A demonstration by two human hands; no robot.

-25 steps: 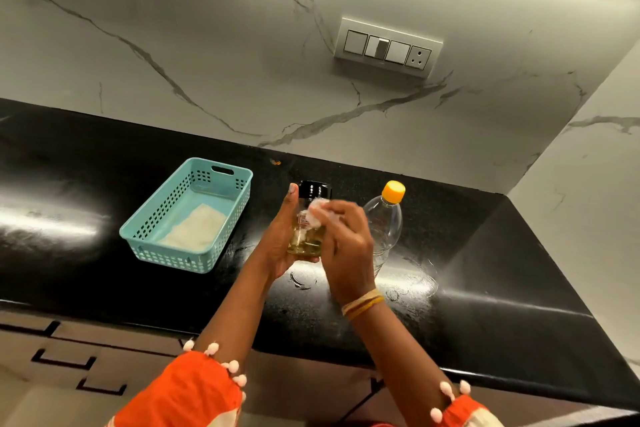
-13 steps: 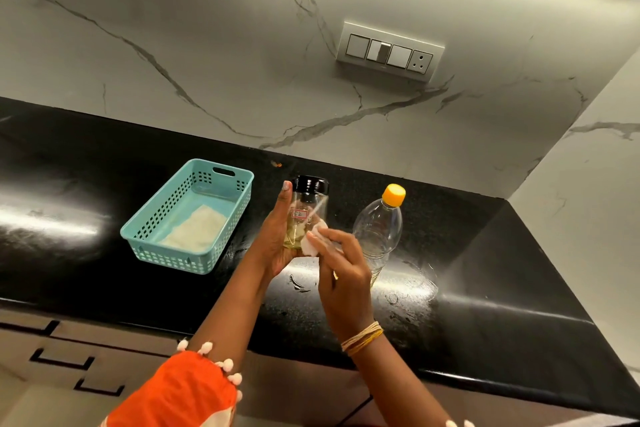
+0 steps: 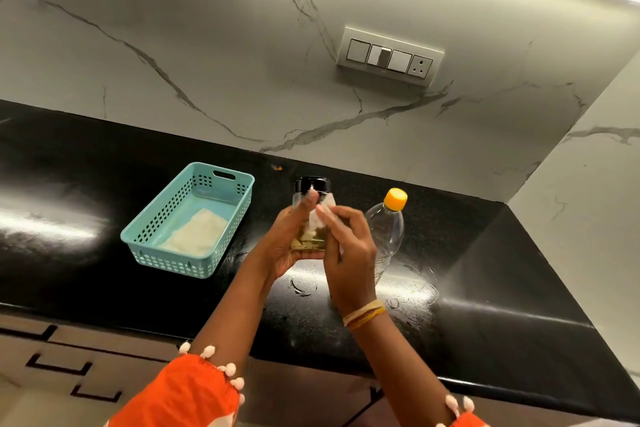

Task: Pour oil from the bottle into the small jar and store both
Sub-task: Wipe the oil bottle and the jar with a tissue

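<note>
Glass, with a black lid on, the jar (image 3: pixel 310 215) sat upright in the left hand (image 3: pixel 289 243), which was wrapped around its lower half above the tabletop (image 3: pixel 104 288); a shallow layer of yellow oil lay in its bottom. The right hand (image 3: pixel 348 253) pinched a white tissue (image 3: pixel 320 215) against the jar's side. Just right of the jar, behind the right hand, the bottle (image 3: pixel 389 229) stood upright on the tabletop with its orange cap on and looked nearly empty. Left of the jar, well apart, a teal basket (image 3: pixel 152 246) held only a white cloth (image 3: pixel 197 234). Bare black tabletop stretched left of the basket and right of the bottle, with smears under the jar near the front edge.
</note>
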